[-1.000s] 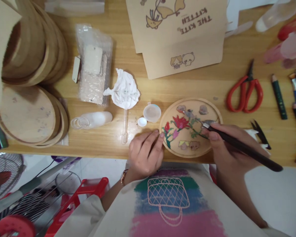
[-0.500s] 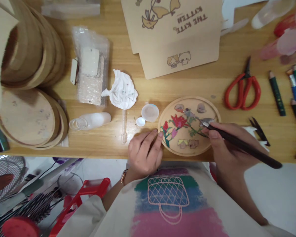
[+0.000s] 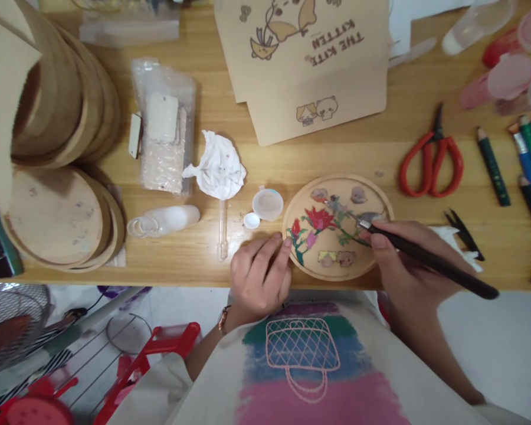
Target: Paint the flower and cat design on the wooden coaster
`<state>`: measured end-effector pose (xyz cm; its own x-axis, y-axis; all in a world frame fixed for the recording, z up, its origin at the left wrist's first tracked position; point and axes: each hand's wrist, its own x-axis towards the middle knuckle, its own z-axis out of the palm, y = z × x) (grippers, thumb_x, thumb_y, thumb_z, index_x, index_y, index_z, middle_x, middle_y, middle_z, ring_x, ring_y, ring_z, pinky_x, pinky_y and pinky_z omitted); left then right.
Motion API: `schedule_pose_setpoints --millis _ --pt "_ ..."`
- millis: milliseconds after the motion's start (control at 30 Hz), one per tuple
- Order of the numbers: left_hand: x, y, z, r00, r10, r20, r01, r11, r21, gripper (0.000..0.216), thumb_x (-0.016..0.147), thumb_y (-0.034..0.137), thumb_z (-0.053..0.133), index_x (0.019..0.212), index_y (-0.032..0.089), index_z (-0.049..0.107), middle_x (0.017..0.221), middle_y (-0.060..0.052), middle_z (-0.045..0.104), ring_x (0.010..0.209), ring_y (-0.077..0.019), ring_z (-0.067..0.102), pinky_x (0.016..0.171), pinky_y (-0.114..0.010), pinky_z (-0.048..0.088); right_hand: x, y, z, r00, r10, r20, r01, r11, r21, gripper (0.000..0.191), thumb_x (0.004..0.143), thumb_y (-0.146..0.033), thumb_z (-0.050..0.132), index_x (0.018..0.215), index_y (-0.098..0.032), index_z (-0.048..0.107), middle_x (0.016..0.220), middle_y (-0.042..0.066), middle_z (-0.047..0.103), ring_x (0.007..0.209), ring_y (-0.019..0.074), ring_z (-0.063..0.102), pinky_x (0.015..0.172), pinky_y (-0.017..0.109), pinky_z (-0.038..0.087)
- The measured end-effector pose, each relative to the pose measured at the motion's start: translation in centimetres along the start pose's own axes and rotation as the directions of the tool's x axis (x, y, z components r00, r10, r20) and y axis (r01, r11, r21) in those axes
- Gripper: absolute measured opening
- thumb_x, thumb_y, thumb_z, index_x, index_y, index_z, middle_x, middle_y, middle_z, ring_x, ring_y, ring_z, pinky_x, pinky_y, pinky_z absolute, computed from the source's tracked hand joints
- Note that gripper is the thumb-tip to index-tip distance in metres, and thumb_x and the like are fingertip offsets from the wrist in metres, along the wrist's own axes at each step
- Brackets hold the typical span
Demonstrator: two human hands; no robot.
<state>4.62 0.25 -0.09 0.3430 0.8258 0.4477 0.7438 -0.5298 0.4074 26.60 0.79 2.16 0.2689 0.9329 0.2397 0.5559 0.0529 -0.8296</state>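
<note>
Disc (image 3: 327, 239), head view: round, wooden, flat near the front edge of the table (image 3: 336, 154); red flowers, green stems and small animal heads show on it.
Left hand (image 3: 262, 274): at the disc's left rim, fingers loosely bent and close together, a fingertip on the rim, nothing seen in its grasp.
Right hand (image 3: 409, 265): over the disc's right side, thumb and fingers pinched around a dark-handled tool (image 3: 433, 258); whether its metal tip touches the disc, cannot tell.
Left of disc: white lid (image 3: 268, 204), crumpled tissue (image 3: 221, 165).
Right of disc: red-handled scissors (image 3: 427, 165).
</note>
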Motion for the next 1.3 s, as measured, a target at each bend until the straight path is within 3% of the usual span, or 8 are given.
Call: schedule_pose_setpoints --millis 200,1300 --pt "0.05 0.09 -0.02 1.0 -0.003 -0.005 0.003 1.0 0.003 0.038 0.085 0.01 0.06 0.123 0.012 0.065 0.106 -0.014 0.075 0.1 -0.0255 0.065 0.083 -0.041 0.057 0.02 -0.05 0.16 1.0 0.003 -0.028 -0.002 0.999 0.034 0.034 0.075 -0.011 0.075 0.103 -0.031 0.077 0.089 -0.002 0.076 0.072 0.0141 0.07 0.068 0.029 0.057" --pt "-0.25 -0.02 0.02 1.0 -0.013 0.011 0.013 1.0 0.002 0.04 0.085 0.009 0.061 0.124 0.014 0.065 0.108 -0.014 0.074 0.101 -0.0256 0.064 0.087 -0.042 0.055 -0.02 0.47 0.04 0.996 0.034 -0.081 -0.033 0.999 0.013 0.024 0.078 -0.018 0.075 0.1 -0.028 0.077 0.086 -0.001 0.075 0.071 0.0145 0.07 0.069 0.03 0.057"
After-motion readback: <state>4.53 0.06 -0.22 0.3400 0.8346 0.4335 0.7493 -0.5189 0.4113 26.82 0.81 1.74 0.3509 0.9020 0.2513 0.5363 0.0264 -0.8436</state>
